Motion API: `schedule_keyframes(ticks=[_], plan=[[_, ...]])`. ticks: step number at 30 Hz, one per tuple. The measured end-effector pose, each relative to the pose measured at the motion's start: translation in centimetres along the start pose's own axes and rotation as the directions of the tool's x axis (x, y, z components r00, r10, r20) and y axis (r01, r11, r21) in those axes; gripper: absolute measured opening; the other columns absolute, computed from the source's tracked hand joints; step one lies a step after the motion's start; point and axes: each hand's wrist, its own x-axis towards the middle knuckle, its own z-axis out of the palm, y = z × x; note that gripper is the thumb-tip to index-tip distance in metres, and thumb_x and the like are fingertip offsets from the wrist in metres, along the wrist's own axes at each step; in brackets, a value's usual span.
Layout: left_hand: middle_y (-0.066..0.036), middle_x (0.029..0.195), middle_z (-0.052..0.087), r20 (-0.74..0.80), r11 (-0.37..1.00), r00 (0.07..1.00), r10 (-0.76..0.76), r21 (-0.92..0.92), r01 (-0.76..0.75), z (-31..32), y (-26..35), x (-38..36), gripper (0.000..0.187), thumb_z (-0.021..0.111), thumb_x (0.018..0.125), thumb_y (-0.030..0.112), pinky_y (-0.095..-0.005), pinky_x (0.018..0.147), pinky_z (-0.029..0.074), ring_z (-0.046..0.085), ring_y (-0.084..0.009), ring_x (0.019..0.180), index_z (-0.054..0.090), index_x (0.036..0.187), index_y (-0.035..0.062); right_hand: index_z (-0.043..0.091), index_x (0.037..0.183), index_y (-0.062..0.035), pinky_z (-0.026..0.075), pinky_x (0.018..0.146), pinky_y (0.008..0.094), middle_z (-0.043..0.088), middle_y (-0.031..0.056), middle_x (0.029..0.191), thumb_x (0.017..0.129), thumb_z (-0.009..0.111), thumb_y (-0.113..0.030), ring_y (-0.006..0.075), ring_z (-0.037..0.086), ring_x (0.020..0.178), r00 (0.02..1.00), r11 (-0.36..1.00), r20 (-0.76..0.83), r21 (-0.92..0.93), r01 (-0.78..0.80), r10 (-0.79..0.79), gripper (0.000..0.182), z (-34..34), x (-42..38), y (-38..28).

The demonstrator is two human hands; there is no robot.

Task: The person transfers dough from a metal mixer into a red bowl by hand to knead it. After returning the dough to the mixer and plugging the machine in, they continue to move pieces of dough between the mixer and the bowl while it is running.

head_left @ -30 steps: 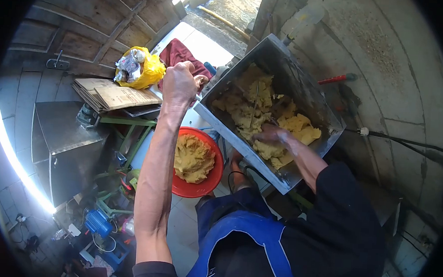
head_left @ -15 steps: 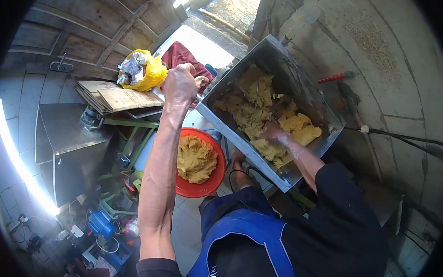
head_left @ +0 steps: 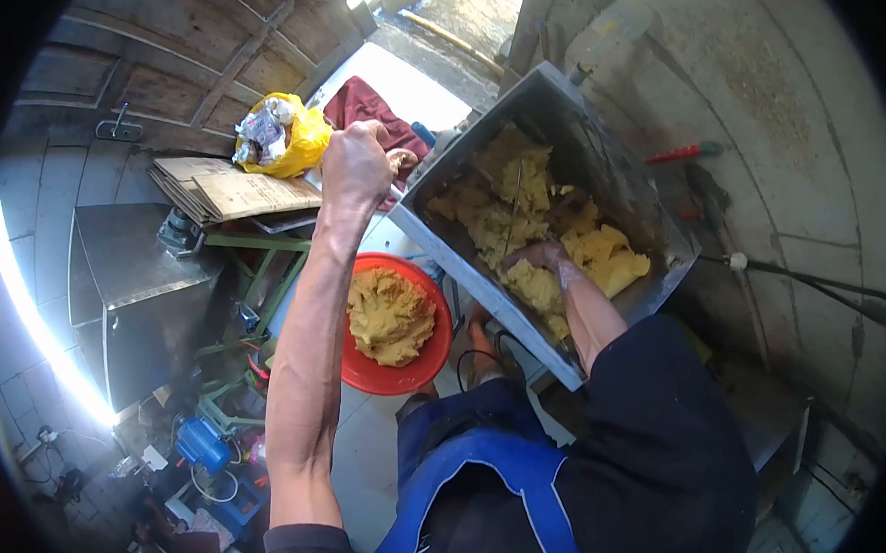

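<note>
A metal bin [head_left: 488, 287] stands tilted in view, with clumps of yellow dough [head_left: 521, 185] around a metal rod inside it. My right hand [head_left: 537, 253] reaches into the bin and presses into the dough, its fingers partly hidden there. My left hand [head_left: 357, 167] is closed in a fist beside the bin's left corner; what it grips is hidden. Below my left hand, a red basin [head_left: 440, 348] holds a large mound of yellow dough [head_left: 391, 317].
Flattened cardboard [head_left: 252, 194], a yellow bag [head_left: 308, 141] and a maroon cloth [head_left: 357, 102] lie at the upper left. A metal box [head_left: 148, 261] and a blue motor [head_left: 202, 445] stand left. A red-handled tool [head_left: 675, 153] and cables [head_left: 813, 281] are at right.
My right hand has shifted slightly left and up in the dough, and its forearm is more upright. My left fist has moved slightly left.
</note>
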Motion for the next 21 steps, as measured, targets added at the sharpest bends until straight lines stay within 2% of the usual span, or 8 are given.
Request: schedule_keyframes(ticks=[7,10,13,15,16,17,19,21], plan=[[-0.019,0.078,0.073,-0.042,1.000,0.999,0.014,-0.010,-0.014,0.2,0.0,0.0,0.039,0.092,0.072,0.031,-0.0407,0.068,0.056,0.074,-0.0306,0.073,0.075,0.087,-0.0010,0.068,0.129,-0.0065,0.043,0.104,0.0326,0.064,0.0090,0.134,0.081,0.080,-0.046,0.0174,0.058,0.119,0.954,0.950,-0.031,0.098,-0.296,0.300,0.063,-0.2,-11.2,-8.3],[-0.019,0.077,0.073,-0.019,1.000,1.000,0.002,0.002,-0.002,0.0,-0.3,0.0,0.039,0.092,0.072,0.031,-0.0408,0.068,0.056,0.074,-0.0304,0.073,0.075,0.087,-0.0007,0.062,0.136,-0.0051,0.042,0.107,0.0341,0.062,0.0126,0.137,0.076,0.082,-0.056,0.0205,0.058,0.120,0.936,0.908,0.286,0.300,-0.291,0.206,0.081,-1.9,-17.0,-10.9],[-0.019,0.078,0.074,0.015,0.999,0.999,-0.035,0.006,0.035,0.1,-0.1,-0.3,0.039,0.091,0.072,0.032,-0.0404,0.069,0.057,0.074,-0.0300,0.074,0.075,0.087,-0.0004,0.053,0.144,-0.0030,0.043,0.110,0.0372,0.057,0.0168,0.143,0.068,0.083,-0.065,0.0264,0.058,0.123,0.918,0.940,0.337,0.189,-0.284,0.209,0.102,-2.3,-20.6,-12.1],[-0.019,0.080,0.074,0.021,1.000,1.000,-0.014,-0.016,0.014,0.1,-0.4,-0.2,0.040,0.091,0.072,0.032,-0.0396,0.072,0.057,0.074,-0.0295,0.077,0.076,0.089,-0.0005,0.043,0.150,-0.0001,0.044,0.109,0.0412,0.052,0.0203,0.148,0.060,0.082,-0.074,0.0318,0.056,0.127,0.979,0.891,-0.109,-0.408,-0.200,0.170,0.123,-0.1,-19.6,-10.2],[-0.019,0.080,0.074,0.018,1.000,1.000,-0.017,-0.017,0.017,0.0,-0.3,0.0,0.040,0.091,0.072,0.032,-0.0396,0.072,0.057,0.074,-0.0295,0.077,0.076,0.089,-0.0005,0.044,0.149,0.0020,0.045,0.106,0.0438,0.050,0.0210,0.150,0.051,0.081,-0.081,0.0339,0.055,0.130,0.976,0.886,-0.136,-0.413,-0.211,0.169,0.133,0.4,-19.6,-10.6],[-0.019,0.083,0.075,0.019,0.999,0.999,-0.030,-0.035,0.031,0.0,-0.3,-0.2,0.041,0.091,0.072,0.033,-0.0394,0.073,0.057,0.075,-0.0294,0.079,0.076,0.091,-0.0005,0.044,0.149,0.0020,0.045,0.106,0.0438,0.050,0.0210,0.150,0.051,0.081,-0.081,0.0339,0.055,0.130,0.976,0.887,-0.129,-0.410,-0.211,0.173,0.133,0.7,-18.2,-9.1],[-0.020,0.085,0.075,0.014,0.998,0.999,-0.038,-0.051,0.039,-0.2,-0.1,-0.3,0.043,0.091,0.072,0.033,-0.0392,0.074,0.058,0.075,-0.0293,0.080,0.076,0.093,-0.0005,0.066,0.133,-0.0030,0.045,0.106,0.0418,0.061,0.0163,0.138,0.055,0.080,-0.078,0.0307,0.058,0.127,0.982,0.947,0.063,-0.285,-0.151,0.176,0.109,0.3,-14.0,-5.1],[-0.021,0.086,0.075,0.026,0.995,0.996,-0.080,-0.054,0.081,-0.7,0.3,-0.5,0.032,0.090,0.073,0.028,-0.0416,0.080,0.059,0.075,-0.0332,0.086,0.078,0.092,0.0042,0.072,0.122,-0.0050,0.047,0.102,0.0399,0.065,0.0141,0.131,0.061,0.080,-0.071,0.0263,0.060,0.123,0.959,0.921,0.009,-0.282,-0.271,0.285,0.090,0.3,-15.1,-7.8]])
